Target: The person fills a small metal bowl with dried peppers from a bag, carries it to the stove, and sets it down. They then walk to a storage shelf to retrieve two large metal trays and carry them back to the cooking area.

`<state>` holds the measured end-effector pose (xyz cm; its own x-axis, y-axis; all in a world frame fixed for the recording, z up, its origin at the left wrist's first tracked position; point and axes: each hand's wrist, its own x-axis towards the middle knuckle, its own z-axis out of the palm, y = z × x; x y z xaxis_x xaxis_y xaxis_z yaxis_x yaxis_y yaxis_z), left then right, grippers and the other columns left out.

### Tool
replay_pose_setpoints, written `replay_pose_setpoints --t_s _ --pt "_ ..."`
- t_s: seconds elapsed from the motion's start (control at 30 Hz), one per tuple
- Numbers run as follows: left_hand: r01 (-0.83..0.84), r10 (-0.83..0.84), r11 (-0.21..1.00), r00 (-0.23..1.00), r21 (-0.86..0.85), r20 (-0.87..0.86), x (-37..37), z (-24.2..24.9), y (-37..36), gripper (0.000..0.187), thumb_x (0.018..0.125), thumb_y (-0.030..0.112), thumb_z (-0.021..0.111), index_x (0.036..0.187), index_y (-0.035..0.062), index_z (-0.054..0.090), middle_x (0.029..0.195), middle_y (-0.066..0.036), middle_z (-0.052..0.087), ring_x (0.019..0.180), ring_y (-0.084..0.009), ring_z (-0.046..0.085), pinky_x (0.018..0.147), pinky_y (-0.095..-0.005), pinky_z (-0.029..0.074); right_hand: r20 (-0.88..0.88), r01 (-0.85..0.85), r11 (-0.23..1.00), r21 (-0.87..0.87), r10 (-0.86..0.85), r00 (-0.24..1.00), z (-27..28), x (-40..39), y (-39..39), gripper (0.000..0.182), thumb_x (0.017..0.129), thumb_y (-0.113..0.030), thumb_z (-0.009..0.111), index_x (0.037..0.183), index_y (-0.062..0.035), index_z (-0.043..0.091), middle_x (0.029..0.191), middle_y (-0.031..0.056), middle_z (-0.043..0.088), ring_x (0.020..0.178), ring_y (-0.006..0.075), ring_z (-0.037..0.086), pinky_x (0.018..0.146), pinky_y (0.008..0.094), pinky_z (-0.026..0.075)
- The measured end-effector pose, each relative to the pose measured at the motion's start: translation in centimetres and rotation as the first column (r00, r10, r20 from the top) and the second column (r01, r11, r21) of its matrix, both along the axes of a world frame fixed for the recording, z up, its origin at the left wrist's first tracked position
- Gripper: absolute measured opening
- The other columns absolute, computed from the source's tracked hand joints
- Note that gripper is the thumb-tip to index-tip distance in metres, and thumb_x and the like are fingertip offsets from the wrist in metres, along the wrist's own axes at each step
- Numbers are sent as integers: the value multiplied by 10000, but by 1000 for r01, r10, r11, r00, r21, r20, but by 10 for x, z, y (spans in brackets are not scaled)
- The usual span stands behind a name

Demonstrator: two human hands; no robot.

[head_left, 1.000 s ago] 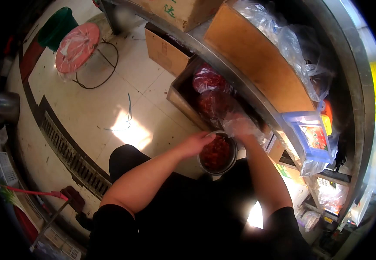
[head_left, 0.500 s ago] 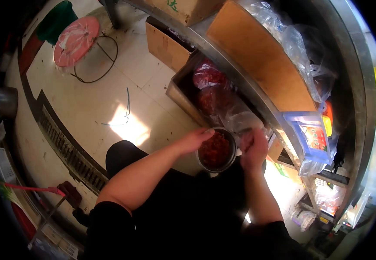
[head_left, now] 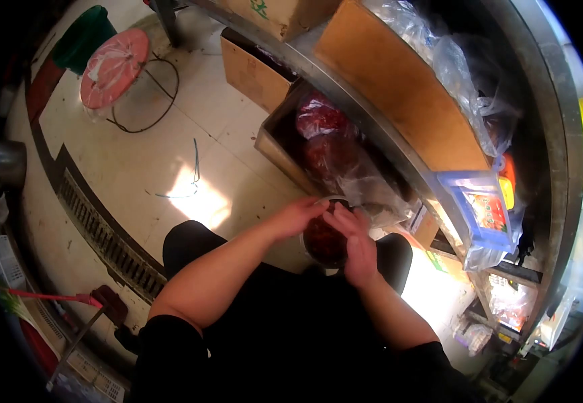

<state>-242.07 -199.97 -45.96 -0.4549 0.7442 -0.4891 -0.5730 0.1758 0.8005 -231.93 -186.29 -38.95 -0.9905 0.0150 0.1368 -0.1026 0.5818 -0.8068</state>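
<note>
A round metal bowl [head_left: 305, 254] sits between my knees, with dark red food pieces [head_left: 325, 238] inside. My left hand [head_left: 299, 218] grips its far-left rim, thumb and fingers at the edge. Over the bowl's right side, my right hand [head_left: 355, 238] has its fingers stretched out toward the left hand, covering part of the contents. Just beyond the bowl, an open cardboard box [head_left: 281, 158] holds clear plastic bags [head_left: 321, 117] of red pieces. A loose flap of clear plastic [head_left: 375, 195] hangs from the box toward my right hand.
A metal shelf [head_left: 385, 111] with cardboard and plastic bags curves along the right. On the tiled floor stand a stool with a pink seat [head_left: 117, 67] and a green bucket [head_left: 83, 40]. A drain grate [head_left: 103, 228] runs at the left, near a red dustpan [head_left: 109, 303].
My right hand has moved left from beside the bowl to over it, its fingers now extended. My left hand stays on the rim.
</note>
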Motion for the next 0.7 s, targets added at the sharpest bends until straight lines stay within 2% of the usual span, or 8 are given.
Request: replay_pose_setpoints --t_s 0.07,0.13,0.2,0.3,0.33,0.37,0.47,0.7 --pt "-19 19 1000 1000 -4 11 0 -10 0 503 872 398 477 1180 0 487 1086 -122 570 990 -189 530 873 -284 395 -21 24 1000 -11 -25 999 1 1 -4 335 918 -170 312 1110 28 503 1119 160 553 1057 262 504 929 336 351" --pt "-45 45 999 999 -7 11 -9 -14 -6 508 870 396 483 1182 -5 484 1090 -123 568 996 -187 528 879 -280 392 24 298 955 -7 -298 954 -3 1 -1 295 905 -124 367 1139 19 475 1111 140 554 1019 224 519 883 312 392" --pt "31 -33 987 999 -160 -12 -31 16 -34 514 865 398 491 1167 -18 492 1076 -122 575 990 -181 532 884 -285 390 29 331 932 -148 -331 943 -6 -10 9 289 899 -122 390 1138 17 473 1098 130 557 1014 209 518 882 318 393" --pt "-107 111 993 991 -51 71 -52 37 -76 478 866 363 505 1135 -32 513 1039 -108 593 965 -181 545 885 -286 386 129 376 896 -237 -355 926 -37 -28 24 289 871 -105 442 1132 15 471 1060 137 561 981 222 536 861 334 411" --pt "-174 180 982 980 -75 83 -55 39 -84 473 864 352 512 1137 -34 511 1048 -112 589 972 -183 541 887 -281 383 94 257 959 123 -269 959 -50 -35 21 318 859 -126 457 1153 -6 462 1058 152 555 975 251 538 849 348 419" --pt "-240 249 966 964 -100 92 -56 39 -90 468 862 341 519 1139 -36 508 1056 -117 585 980 -184 537 889 -275 380 94 112 877 468 -175 980 -64 -40 18 349 847 -147 472 1174 -26 452 1055 166 549 969 280 539 836 362 426" --pt "-350 356 934 929 -73 102 -57 27 -93 486 858 338 526 1154 -46 489 1078 -128 574 1004 -188 527 899 -274 373 326 -122 743 658 -136 935 -112 -48 13 370 809 -182 506 1151 -57 442 1037 177 534 916 345 539 773 415 454" --pt "-376 375 926 911 -29 173 -56 30 -89 482 871 308 514 1170 -66 460 1096 -132 567 1017 -189 523 907 -277 372 394 -53 768 639 -267 879 -125 -74 45 260 850 -308 442 942 -66 466 937 145 545 852 331 551 686 443 458"
